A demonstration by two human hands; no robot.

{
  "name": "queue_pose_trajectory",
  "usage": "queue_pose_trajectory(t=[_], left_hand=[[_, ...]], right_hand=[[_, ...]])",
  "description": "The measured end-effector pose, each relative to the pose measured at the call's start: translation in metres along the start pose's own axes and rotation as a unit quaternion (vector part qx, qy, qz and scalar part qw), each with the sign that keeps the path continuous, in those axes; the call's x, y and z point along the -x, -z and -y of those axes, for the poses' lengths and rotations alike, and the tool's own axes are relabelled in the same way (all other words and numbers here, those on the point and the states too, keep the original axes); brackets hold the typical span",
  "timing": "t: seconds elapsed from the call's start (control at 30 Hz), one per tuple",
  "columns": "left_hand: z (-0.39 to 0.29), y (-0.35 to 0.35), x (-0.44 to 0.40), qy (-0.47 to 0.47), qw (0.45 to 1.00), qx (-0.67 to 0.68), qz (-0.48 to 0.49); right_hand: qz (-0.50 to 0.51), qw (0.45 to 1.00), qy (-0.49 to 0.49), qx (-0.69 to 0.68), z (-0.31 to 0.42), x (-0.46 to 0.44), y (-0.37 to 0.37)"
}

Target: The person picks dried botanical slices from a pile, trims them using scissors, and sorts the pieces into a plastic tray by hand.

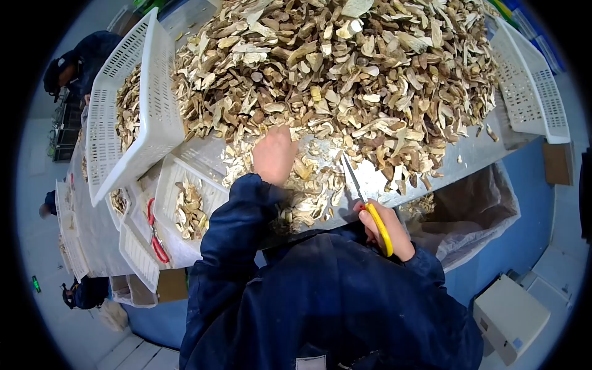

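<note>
Sliced dried pieces, like mushrooms, form a big heap (345, 74) on the metal table (206, 154). My left hand (275, 155) reaches to the near edge of the heap, knuckles up, with its fingertips hidden, so what it may hold cannot be made out. Smaller pale pieces (308, 200) lie around and below it. My right hand (388, 228) is closed on yellow-handled scissors (377, 225) near the table's front edge. Their blades point up and away toward the loose pieces.
White perforated baskets (161, 92) (536, 92) stand left and right of the heap. At the left are a white tray (216, 196) with pieces and red-handled scissors (155, 231). A plastic-lined box (475, 209) sits below the right edge. People (92, 58) are at far left.
</note>
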State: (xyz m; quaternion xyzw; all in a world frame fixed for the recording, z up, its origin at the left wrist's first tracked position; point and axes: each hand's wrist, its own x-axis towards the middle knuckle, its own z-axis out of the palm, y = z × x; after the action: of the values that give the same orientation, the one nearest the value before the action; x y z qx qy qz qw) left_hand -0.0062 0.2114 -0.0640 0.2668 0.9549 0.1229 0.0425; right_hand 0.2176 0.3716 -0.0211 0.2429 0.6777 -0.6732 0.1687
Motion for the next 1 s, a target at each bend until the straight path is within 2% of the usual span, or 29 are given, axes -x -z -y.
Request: queue_pose_trajectory(t=[0.3,0.33,0.4,0.43,0.53,0.57,0.67,0.77,0.87,0.9,1.0], left_hand=[[0.014,-0.007,0.011,-0.005,0.994,0.108,0.001],[0.020,-0.004,0.010,0.005,0.974,0.225,0.034],[0.036,0.009,0.007,0.021,0.889,0.445,0.102],[0.036,0.026,0.009,0.163,0.729,0.635,0.197],[0.051,0.027,0.018,0.183,0.565,0.781,0.195],[0.060,0.016,0.020,0.184,0.531,0.803,0.197],[0.062,0.013,0.025,0.166,0.520,0.814,0.201],[0.065,0.015,0.028,0.161,0.455,0.851,0.206],[0.051,0.018,0.030,0.176,0.405,0.890,0.111],[0.042,0.031,0.027,0.180,0.425,0.880,0.113],[0.068,0.009,0.010,0.112,0.625,0.761,0.133]], right_hand=[[-0.008,1.000,0.028,0.013,-0.001,-0.005,-0.001],[-0.012,0.999,0.030,0.013,-0.002,-0.004,0.000],[-0.023,0.999,0.037,0.009,-0.006,-0.004,0.001],[-0.029,0.999,0.041,0.005,-0.010,-0.004,0.002],[-0.038,0.998,0.043,-0.003,-0.013,-0.005,0.003],[-0.039,0.998,0.041,-0.004,-0.013,-0.006,0.003],[-0.044,0.998,0.051,0.013,-0.013,-0.007,0.002],[-0.042,0.998,0.050,0.012,-0.012,-0.006,0.002],[-0.039,0.998,0.045,0.004,-0.010,-0.005,0.003],[-0.039,0.998,0.050,0.013,-0.010,-0.005,0.003],[-0.037,0.997,0.057,0.031,-0.011,-0.005,0.004]])
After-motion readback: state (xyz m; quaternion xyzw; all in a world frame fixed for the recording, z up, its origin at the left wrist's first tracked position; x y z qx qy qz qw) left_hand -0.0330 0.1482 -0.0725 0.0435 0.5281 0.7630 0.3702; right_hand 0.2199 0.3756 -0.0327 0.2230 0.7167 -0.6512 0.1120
